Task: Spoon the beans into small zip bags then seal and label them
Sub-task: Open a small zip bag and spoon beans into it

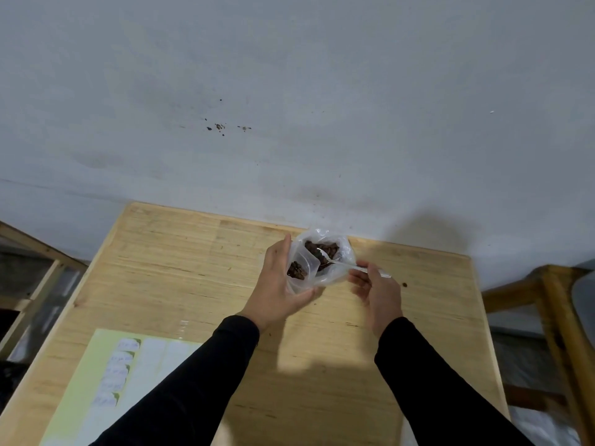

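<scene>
At the far left we see part of a pale wooden frame (30, 249) standing beside the bench (180, 268), which is light wood and pushed up against a grey wall (289, 91). On the near left of the bench lies a yellow-green label sheet (93, 375) with a column of small white labels (120, 370) bearing handwriting too blurred for us to read.

Moving right, our left hand (277, 281), in a black sleeve (193, 381), is curled round a small zip bag (301, 268), holding it upright with its mouth open; a clump of dark beans (296, 270) shows through the clear plastic. Just behind and touching it sits a larger clear bag (335, 252), open at the top, with more beans heaped inside.

A pale spoon (328, 256) reaches into the larger bag, its bowl resting among the beans there. Our right hand (376, 291) pinches the spoon's handle, fingers (357, 278) curled about it at the bag's right edge.

Further right on the bench we notice a single dark speck (404, 285), possibly a stray bean. At the far right stands a darker wooden chair or frame (553, 304).
</scene>
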`<state>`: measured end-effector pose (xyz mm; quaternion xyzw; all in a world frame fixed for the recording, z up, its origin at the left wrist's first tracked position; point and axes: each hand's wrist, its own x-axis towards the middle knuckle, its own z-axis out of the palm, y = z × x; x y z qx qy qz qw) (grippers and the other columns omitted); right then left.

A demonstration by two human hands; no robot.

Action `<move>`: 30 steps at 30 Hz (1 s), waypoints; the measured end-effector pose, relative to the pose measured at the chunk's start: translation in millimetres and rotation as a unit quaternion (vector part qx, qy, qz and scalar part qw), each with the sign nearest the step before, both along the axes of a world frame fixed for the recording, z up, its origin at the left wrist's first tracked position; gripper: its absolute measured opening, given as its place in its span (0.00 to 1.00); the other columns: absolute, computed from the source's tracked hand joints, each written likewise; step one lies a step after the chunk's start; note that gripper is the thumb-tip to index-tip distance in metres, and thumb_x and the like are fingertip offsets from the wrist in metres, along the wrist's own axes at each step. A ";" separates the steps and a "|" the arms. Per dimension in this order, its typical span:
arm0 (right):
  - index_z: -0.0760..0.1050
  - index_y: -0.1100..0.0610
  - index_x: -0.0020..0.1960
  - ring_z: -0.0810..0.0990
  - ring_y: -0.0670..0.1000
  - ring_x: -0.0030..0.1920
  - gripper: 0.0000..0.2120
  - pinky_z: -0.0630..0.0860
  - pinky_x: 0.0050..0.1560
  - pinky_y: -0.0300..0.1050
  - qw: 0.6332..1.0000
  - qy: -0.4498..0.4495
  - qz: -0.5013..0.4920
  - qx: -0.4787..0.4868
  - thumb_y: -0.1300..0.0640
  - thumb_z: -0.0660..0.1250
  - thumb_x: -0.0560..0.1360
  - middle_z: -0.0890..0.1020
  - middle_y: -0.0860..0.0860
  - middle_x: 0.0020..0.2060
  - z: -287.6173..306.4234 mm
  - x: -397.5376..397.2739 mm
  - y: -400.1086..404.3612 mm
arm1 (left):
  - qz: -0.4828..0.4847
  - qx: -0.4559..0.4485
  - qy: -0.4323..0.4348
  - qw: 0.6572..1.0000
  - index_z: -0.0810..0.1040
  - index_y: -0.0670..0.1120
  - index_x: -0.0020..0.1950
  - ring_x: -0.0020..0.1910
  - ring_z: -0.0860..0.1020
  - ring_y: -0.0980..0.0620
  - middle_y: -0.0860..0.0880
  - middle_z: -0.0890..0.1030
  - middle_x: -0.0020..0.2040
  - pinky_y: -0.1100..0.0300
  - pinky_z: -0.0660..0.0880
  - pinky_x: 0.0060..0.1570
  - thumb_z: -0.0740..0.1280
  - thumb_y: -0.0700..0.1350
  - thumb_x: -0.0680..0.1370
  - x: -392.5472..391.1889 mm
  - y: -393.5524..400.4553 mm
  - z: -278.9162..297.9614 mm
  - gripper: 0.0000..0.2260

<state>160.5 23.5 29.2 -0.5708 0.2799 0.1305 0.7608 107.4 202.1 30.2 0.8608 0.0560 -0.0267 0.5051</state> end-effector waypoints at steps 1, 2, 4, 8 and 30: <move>0.77 0.62 0.47 0.80 0.45 0.27 0.10 0.74 0.23 0.35 1.000 -0.003 -0.002 0.000 0.60 0.58 0.80 0.82 0.54 0.31 2.6 -0.3 -2.2 | 0.001 -0.001 0.000 1.000 0.43 0.49 0.78 0.68 0.57 0.61 0.54 0.57 0.68 0.72 0.52 0.66 0.74 0.57 0.68 0.0 -0.1 0.1 0.50; 0.77 0.62 0.47 0.80 0.45 0.27 0.10 0.73 0.23 0.35 1.000 -0.006 -0.004 -0.003 0.60 0.58 0.80 0.82 0.53 0.30 5.4 -0.8 -4.6 | 0.002 -0.001 0.001 1.000 0.43 0.48 0.78 0.67 0.57 0.62 0.54 0.57 0.68 0.76 0.51 0.64 0.74 0.56 0.68 0.0 0.0 -0.1 0.50; 0.77 0.61 0.47 0.80 0.45 0.27 0.11 0.73 0.23 0.34 1.000 -0.015 -0.008 -0.005 0.60 0.58 0.80 0.82 0.52 0.29 12.2 -2.2 -9.8 | 0.004 0.000 0.001 1.000 0.44 0.48 0.78 0.66 0.57 0.62 0.53 0.57 0.68 0.80 0.50 0.61 0.75 0.55 0.68 0.0 0.5 0.3 0.50; 0.77 0.61 0.46 0.79 0.45 0.27 0.11 0.72 0.23 0.34 0.999 -0.040 -0.015 0.008 0.59 0.57 0.81 0.82 0.51 0.28 29.0 -6.3 -19.0 | -0.001 -0.003 -0.002 1.000 0.44 0.45 0.78 0.68 0.57 0.59 0.50 0.57 0.70 0.70 0.53 0.66 0.75 0.52 0.69 1.4 1.1 2.7 0.50; 0.80 0.57 0.50 0.78 0.45 0.35 0.11 0.72 0.28 0.34 0.987 -0.147 0.068 0.024 0.58 0.58 0.80 0.80 0.51 0.36 55.2 -34.4 -18.0 | -0.001 -0.004 -0.027 1.000 0.45 0.44 0.78 0.65 0.56 0.63 0.50 0.56 0.69 0.84 0.48 0.58 0.76 0.48 0.69 9.3 -0.4 -2.1 0.49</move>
